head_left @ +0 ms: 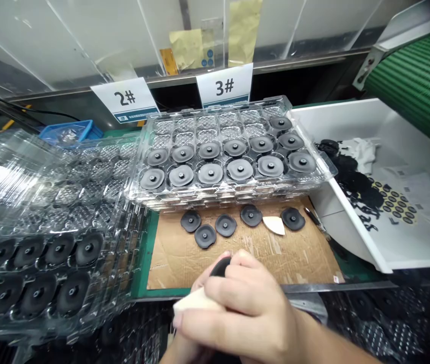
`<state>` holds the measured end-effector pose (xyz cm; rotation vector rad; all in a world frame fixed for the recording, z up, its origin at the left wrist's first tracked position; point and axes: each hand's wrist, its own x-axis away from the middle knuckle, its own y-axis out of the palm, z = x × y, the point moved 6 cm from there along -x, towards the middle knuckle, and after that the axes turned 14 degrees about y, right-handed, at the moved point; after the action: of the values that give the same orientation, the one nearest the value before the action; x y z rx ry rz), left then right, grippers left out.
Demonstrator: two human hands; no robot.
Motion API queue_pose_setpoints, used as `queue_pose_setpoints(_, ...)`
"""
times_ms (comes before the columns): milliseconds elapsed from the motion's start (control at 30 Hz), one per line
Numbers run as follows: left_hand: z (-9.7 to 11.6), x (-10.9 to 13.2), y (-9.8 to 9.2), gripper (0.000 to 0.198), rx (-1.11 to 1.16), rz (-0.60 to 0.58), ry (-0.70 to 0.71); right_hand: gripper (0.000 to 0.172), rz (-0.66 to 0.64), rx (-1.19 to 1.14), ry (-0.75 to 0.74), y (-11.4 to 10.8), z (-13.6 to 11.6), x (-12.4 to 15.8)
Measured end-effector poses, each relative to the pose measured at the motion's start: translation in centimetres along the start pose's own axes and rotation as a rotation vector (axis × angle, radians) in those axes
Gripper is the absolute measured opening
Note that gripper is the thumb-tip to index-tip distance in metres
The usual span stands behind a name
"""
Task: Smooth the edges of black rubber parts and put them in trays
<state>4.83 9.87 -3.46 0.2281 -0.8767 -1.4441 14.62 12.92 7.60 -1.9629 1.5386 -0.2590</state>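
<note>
Close to the camera, my two hands are together in front of the cardboard sheet. My right hand is closed around a cream, sponge-like wedge. Behind it, my left hand is mostly hidden, its fingers around a black disc of which only an edge shows. Several loose black discs lie on the cardboard, one of them a wavy-edged disc with a small central stud. Among them rests a second cream wedge.
A stacked clear tray holds several black discs beyond the cardboard. More clear trays stand at left, near a blue bin. At right are a pen-like tool, a white bin of black scraps, and a green roll.
</note>
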Motion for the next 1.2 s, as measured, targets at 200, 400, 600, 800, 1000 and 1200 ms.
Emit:
queue_pose_setpoints(200, 1.4, -0.9, -0.1, 0.060, 0.070, 0.046, 0.120, 0.022, 0.149, -0.031, 0.487, 1.4, 10.1, 2.0)
queue_pose_setpoints(400, 1.6, -1.6, -0.4, 0.058, 0.157, 0.021, 0.089, 0.015, 0.027, -0.060, 0.552, 6.8, 12.9, 7.3)
queue_pose_setpoints(600, 1.3, -1.4, 0.8, 0.061, 0.112, -0.026, 0.088, 0.024, 0.257, -0.129, 0.619, 1.4, 8.1, 3.4)
queue_pose_setpoints(800, 1.1, -1.0, -0.6, 0.057, 0.068, 0.014, -0.004, 0.024, -0.029, -0.134, 0.295, 1.0, 0.4, -0.1)
queue_pose_setpoints(1000, 1.0, -0.7, -0.4, 0.052, 0.055, -0.023, -0.050, 0.023, 0.072, -0.052, 0.288, 1.1, 0.6, -0.3)
queue_pose_setpoints(1200, 1.9, -0.3, 0.6, 0.057, 0.103, -0.096, -0.055, 0.020, -0.094, -0.038, 0.310, 0.5, 0.5, 2.0)
